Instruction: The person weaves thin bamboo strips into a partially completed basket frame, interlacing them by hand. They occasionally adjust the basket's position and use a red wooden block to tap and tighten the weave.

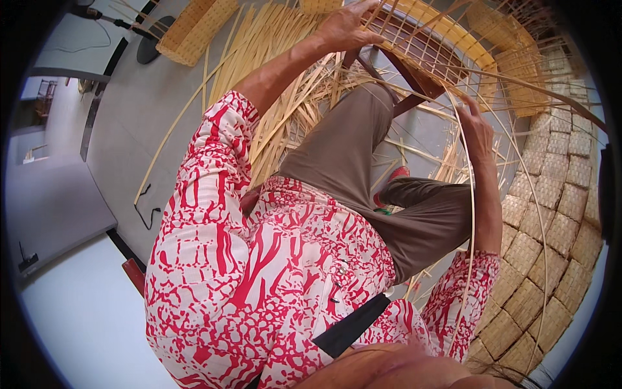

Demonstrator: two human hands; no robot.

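Observation:
An unfinished basket (447, 48) of pale woven strips, with an open lattice and long loose ends, rests at the top on a dark brown wooden stool (414, 84). At its left end my left hand (350, 29) is closed on the edge; some of its fingertips are out of sight. My right hand (476, 129) is at the near right corner, fingers bent and pinching a long thin strip (472, 194) that hangs down along my forearm. Where exactly the strip enters the weave is hard to make out.
Many loose strips (278, 65) lie on the grey floor to the left of the stool. A woven box (194, 29) stands at the far left, and more baskets (512, 65) at the far right. Stacked woven squares (544, 246) line the right side.

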